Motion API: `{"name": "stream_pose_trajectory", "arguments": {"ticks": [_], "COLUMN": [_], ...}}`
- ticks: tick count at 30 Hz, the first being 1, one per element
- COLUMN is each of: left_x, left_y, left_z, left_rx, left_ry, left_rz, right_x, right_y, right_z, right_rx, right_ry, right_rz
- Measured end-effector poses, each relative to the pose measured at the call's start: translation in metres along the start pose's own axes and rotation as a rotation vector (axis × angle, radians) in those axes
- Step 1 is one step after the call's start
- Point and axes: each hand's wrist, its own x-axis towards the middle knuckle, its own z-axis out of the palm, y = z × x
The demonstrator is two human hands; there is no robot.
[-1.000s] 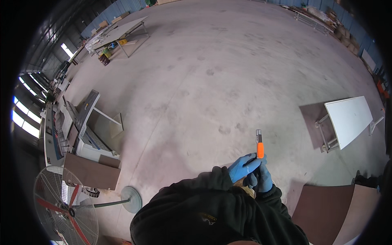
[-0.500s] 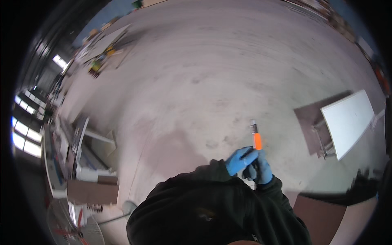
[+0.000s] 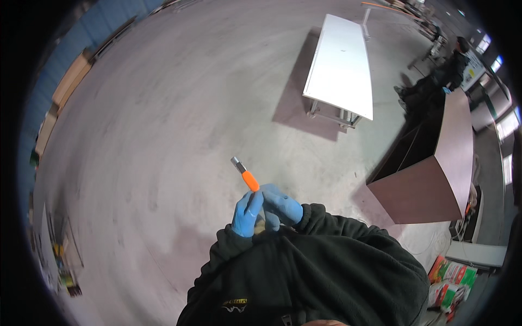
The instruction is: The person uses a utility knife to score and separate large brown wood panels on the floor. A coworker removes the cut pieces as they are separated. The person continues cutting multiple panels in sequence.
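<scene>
In front of my chest, both hands are close together in blue gloves. A slim tool with an orange body (image 3: 250, 181), a black band and a silver end sticks out from between them, pointing up and to the left. My left hand (image 3: 246, 215) is closed round its lower end. The fingers of my right hand (image 3: 284, 205) are curled against the same end, touching the left fingers. The part of the tool inside the gloves is hidden, and its exact kind cannot be made out.
A white-topped table (image 3: 342, 62) on a metal frame stands ahead to the right. Nearer, at right, is a brown open-fronted cabinet (image 3: 418, 190), with a person in dark clothes (image 3: 435, 76) behind it. Colourful bags (image 3: 451, 282) lie at lower right; boards (image 3: 73, 79) line the blue wall.
My view has swung to the right, bringing the white table, cabinet and person further into it. My hands remain together at the orange tool, which now tilts to the left.
</scene>
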Motion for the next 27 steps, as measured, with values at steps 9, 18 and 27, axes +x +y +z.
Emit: {"name": "stream_pose_trajectory", "arguments": {"ticks": [9, 18, 27], "left_x": [0.135, 0.305, 0.476], "left_y": [0.073, 0.142, 0.181], "left_z": [-0.005, -0.023, -0.013], "left_rx": [-0.067, -0.391, 0.098], "left_ry": [-0.227, -0.282, -0.330], "left_rz": [0.098, 0.221, -0.082], "right_x": [0.077, 0.119, 0.221], "right_y": [-0.052, -0.096, -0.229], "right_z": [-0.046, -0.153, -0.249], "right_rx": [0.180, 0.076, 0.266], "right_ry": [0.239, 0.210, 0.110], "right_rz": [-0.215, -0.249, -0.353]}}
